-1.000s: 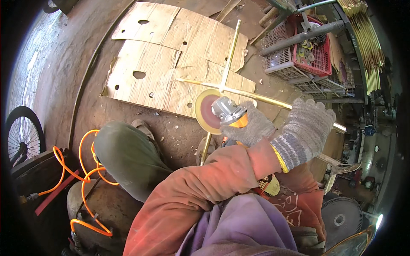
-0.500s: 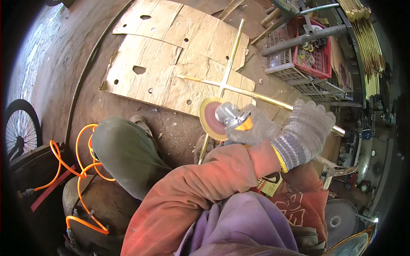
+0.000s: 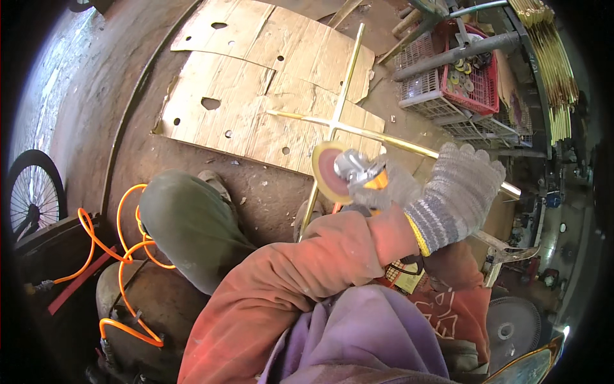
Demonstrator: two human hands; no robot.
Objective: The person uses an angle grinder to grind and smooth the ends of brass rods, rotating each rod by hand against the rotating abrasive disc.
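Observation:
Crossing over my right arm, my left hand (image 3: 462, 195), in a grey knitted glove, is closed over the right arm of a brass-coloured tube cross (image 3: 377, 135). My right hand (image 3: 401, 187), also gloved and partly behind the left sleeve, grips an angle grinder (image 3: 358, 168) with a silver head and an orange part. Its round disc (image 3: 327, 168) has a brown centre and a tan rim. The disc is over the cross's near arm, just below the joint; whether it touches the tube I cannot tell.
Flattened cardboard (image 3: 217, 77) with holes lies under the far part of the cross. At the right stand a red crate (image 3: 483, 96) of discs and bundled brass tubes (image 3: 553, 77). An orange coiled hose (image 3: 121, 275) and a spoked wheel (image 3: 35, 198) are at the left.
The grinder in my right hand has shifted slightly to the right, and its disc looks turned more edge-on. My left hand keeps its hold on the tube cross.

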